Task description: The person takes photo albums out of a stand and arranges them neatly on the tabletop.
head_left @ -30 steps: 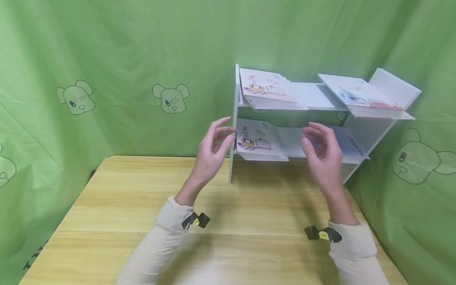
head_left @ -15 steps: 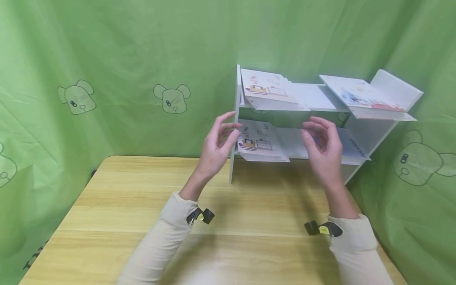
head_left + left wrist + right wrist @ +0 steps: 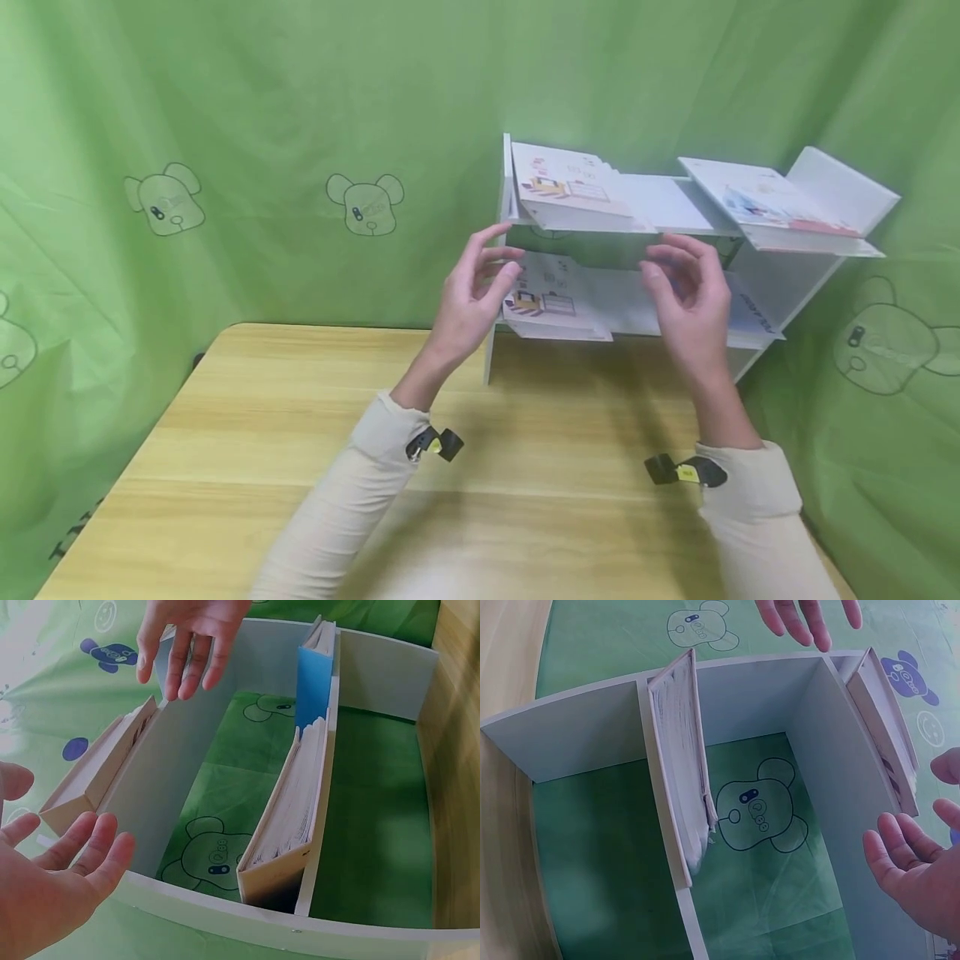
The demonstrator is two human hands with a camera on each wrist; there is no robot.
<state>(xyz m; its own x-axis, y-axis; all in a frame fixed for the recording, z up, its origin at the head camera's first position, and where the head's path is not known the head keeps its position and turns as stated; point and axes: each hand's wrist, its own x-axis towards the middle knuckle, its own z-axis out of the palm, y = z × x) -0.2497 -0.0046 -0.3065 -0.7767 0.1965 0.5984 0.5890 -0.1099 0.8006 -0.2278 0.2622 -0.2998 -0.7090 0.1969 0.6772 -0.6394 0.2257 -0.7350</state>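
Note:
My left hand (image 3: 467,304) is raised at the left side panel of a white two-tier shelf (image 3: 663,200), its fingers loosely bent and holding nothing. My right hand (image 3: 693,304) hovers before the lower tier's right half, likewise loose and holding nothing. Between them, a book with a yellow picture (image 3: 543,304) lies on the lower tier at left. Above it, a similar stack of books (image 3: 570,187) sits on the upper tier. A book with a blue and red picture (image 3: 772,200) rests at upper right. Partly behind my right hand is a blue book (image 3: 315,682).
The shelf stands at the back right of a wooden table (image 3: 262,442). Green curtain (image 3: 262,100) with bear-head drawings hangs behind and along the sides. Several books stick out past the shelf's front edges.
My left hand has moved up and to the right, closer over the shelf's left panel. My right hand has risen slightly. The books and shelf stay as they were.

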